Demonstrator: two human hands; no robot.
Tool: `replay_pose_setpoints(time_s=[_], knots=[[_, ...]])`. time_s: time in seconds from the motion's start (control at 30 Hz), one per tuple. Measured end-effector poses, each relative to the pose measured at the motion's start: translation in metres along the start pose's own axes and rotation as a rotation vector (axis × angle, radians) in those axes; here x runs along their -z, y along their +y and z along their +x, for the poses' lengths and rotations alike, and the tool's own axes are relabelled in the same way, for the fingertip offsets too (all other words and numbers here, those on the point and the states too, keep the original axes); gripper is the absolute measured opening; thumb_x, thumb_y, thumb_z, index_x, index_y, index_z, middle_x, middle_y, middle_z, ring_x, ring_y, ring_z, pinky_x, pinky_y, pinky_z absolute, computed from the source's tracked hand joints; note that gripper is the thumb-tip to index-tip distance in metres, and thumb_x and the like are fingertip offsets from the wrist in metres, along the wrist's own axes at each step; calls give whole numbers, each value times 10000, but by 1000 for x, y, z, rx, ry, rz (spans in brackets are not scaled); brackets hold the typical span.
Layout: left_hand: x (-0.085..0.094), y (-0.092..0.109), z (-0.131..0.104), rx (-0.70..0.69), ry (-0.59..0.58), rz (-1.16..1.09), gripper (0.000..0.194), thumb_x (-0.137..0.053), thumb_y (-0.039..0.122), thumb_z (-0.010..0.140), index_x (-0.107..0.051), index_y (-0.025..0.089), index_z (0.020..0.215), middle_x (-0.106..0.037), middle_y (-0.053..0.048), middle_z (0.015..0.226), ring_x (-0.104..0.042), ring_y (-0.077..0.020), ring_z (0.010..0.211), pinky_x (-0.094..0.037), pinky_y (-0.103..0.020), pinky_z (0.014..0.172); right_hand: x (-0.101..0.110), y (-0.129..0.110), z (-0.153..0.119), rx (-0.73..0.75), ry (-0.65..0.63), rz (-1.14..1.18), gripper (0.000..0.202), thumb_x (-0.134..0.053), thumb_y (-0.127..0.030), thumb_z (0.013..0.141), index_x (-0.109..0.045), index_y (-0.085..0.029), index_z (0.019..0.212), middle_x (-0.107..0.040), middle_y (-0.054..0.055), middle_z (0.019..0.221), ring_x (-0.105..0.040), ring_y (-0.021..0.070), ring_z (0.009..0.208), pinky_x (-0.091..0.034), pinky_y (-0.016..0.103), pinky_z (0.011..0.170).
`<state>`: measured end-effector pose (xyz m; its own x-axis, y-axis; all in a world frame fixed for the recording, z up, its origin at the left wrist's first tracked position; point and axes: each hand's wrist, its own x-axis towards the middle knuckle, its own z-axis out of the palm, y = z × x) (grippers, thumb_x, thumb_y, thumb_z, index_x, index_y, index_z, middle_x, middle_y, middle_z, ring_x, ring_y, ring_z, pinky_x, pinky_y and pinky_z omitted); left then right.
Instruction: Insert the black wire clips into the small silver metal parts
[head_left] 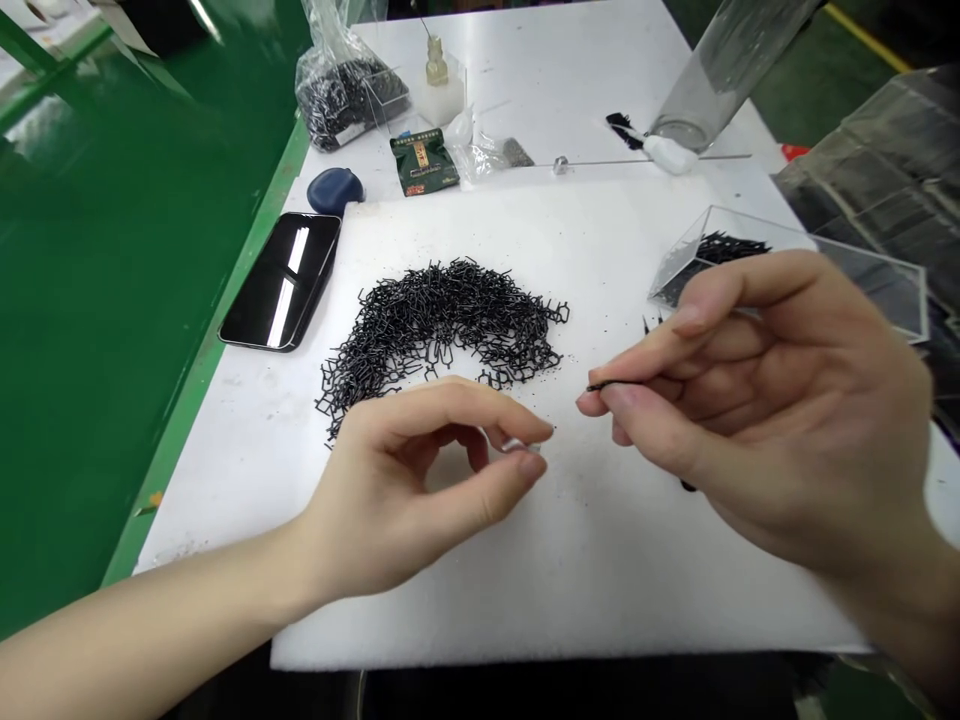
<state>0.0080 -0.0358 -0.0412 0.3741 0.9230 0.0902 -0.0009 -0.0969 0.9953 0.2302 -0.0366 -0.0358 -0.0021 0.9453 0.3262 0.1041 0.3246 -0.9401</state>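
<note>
My left hand is over the front of the white foam sheet, with thumb and index finger curled towards each other. Something small, pale and shiny shows between those fingertips, too indistinct to name. To its right, my right hand pinches a small thin black wire piece between thumb and fingers, its end pointing at the left fingertips. Behind the left hand, many small bent black wire pieces lie heaped in an arc. A few dark tips stick up behind the right hand; what they belong to is hidden.
At the left lies a black phone beside a dark blue case. Further back are a bag of black pieces, a green packet and a small bottle. A clear tray and clear cylinder stand right.
</note>
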Motion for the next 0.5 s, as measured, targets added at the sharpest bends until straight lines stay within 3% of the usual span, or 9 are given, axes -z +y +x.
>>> replay_pose_setpoints(time_s=[0.13,0.27,0.4,0.5], knots=[[-2,-4,-4,-77,-137,298,76,-863,159,911,-819,216,934,-854,-42,928,-767,-201,851,-636,-310,777,-1,0,0,24,-11,0,471,-798,60,751,-686,-320,1004,-837,-43,798,-813,236,677,-706,335,574],[-5,-6,-5,-207,-195,487,136,-829,126,936,-775,238,881,-857,2,871,-790,-198,826,-653,-339,882,-2,-1,1,25,-7,-14,471,-810,54,743,-680,-325,991,-835,-45,792,-819,227,683,-693,307,554],[-3,-8,-5,-251,-180,466,107,-875,202,919,-815,249,993,-863,-45,1044,-801,-222,925,-654,-327,851,-2,1,1,56,-23,-13,484,-790,70,752,-677,-321,1014,-825,-47,794,-825,219,711,-691,288,550],[-2,-9,-6,-302,-79,346,362,-936,188,849,-828,245,1190,-796,-84,1174,-749,-204,976,-611,-274,723,-2,2,0,53,-30,3,480,-800,64,751,-670,-312,1020,-816,-45,794,-827,208,728,-690,271,566]])
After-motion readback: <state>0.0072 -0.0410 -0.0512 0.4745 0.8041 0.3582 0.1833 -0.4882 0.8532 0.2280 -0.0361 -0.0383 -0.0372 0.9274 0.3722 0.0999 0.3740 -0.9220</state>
